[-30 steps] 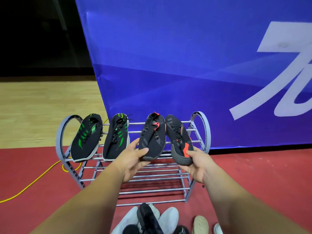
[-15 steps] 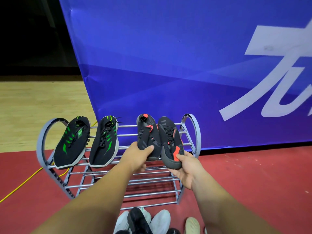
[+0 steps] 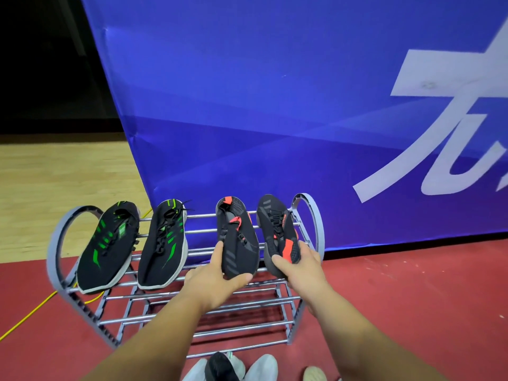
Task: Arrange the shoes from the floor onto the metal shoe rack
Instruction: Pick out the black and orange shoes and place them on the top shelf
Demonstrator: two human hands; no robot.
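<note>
At centre frame, left hand (image 3: 214, 281) clasps one shoe (image 3: 236, 235), right hand (image 3: 302, 270) another shoe (image 3: 275, 224), by the toes: probably light, soft; sole grips surest.

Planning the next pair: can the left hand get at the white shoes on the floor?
Probably not yet: the left hand grips a black-and-red shoe on the rack; otherwise nothing blocks the white shoes.
</note>
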